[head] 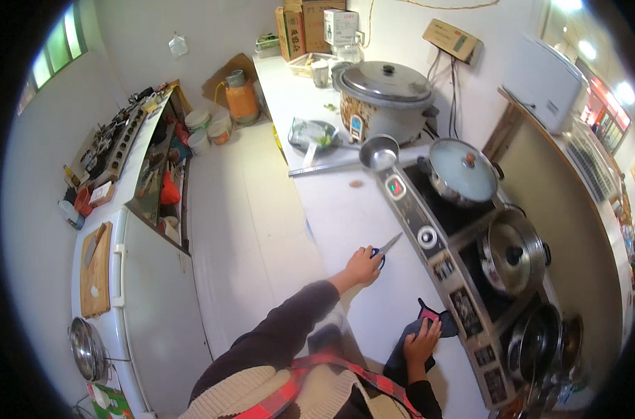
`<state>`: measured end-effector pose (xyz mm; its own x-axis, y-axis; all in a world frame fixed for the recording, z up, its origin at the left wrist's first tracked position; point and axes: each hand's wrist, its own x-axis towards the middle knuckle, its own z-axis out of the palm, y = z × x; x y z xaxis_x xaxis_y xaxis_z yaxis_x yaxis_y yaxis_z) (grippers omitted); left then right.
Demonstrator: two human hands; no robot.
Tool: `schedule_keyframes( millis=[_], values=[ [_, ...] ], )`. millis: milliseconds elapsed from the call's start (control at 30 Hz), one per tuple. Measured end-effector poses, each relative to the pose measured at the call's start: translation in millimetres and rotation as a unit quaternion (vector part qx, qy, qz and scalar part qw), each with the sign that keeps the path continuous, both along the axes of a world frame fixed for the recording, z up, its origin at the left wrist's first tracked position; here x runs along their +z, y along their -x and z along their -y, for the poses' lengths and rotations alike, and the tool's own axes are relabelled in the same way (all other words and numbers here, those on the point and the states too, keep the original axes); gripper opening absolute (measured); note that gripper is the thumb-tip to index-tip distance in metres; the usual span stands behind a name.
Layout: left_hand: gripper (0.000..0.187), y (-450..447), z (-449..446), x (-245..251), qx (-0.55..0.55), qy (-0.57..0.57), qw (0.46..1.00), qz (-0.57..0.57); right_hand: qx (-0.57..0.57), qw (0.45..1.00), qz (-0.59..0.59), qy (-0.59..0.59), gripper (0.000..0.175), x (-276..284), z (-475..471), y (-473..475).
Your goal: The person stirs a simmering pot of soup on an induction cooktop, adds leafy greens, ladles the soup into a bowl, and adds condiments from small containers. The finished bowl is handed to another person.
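Note:
At the middle of the white counter [343,209], my left hand [363,267] has its fingers around the dark blue handles of a pair of scissors [389,244]. The blades lie close together and point up and right, towards the stove's control panel. Nearer to me, my right hand [423,343] holds down a dark grey cloth item [396,361] with black edging and a pink patch [429,314]. Part of this cloth is hidden under the hand, and its far end touches the front of the stove.
Along the right runs a stove [466,311] bearing a glass-lidded pot [464,170] and several other pans. A steel ladle [380,152] lies across its far end, before a large lidded cooker [385,99]. To the left stands a white refrigerator [160,304] with a cutting board [97,283] and knife [93,246].

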<state>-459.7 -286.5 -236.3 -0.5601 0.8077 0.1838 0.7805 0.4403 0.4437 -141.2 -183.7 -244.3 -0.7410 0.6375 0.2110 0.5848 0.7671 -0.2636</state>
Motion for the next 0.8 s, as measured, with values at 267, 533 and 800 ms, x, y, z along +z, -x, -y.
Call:
schedule_keyframes(
  millis=[267,533,800],
  values=[
    [0.050,188,-6,2,-0.061,0.044,0.997,-0.004,0.126,0.992,-0.011,0.025,0.062,2,4,237],
    [0.035,309,-31,12,-0.046,-0.028,0.998,-0.015,0.232,0.969,-0.068,0.042,0.057,5,34,335],
    [0.035,410,45,24,0.439,-0.086,0.894,0.039,0.104,0.994,-0.024,0.026,0.057,-1,57,356]
  ],
)
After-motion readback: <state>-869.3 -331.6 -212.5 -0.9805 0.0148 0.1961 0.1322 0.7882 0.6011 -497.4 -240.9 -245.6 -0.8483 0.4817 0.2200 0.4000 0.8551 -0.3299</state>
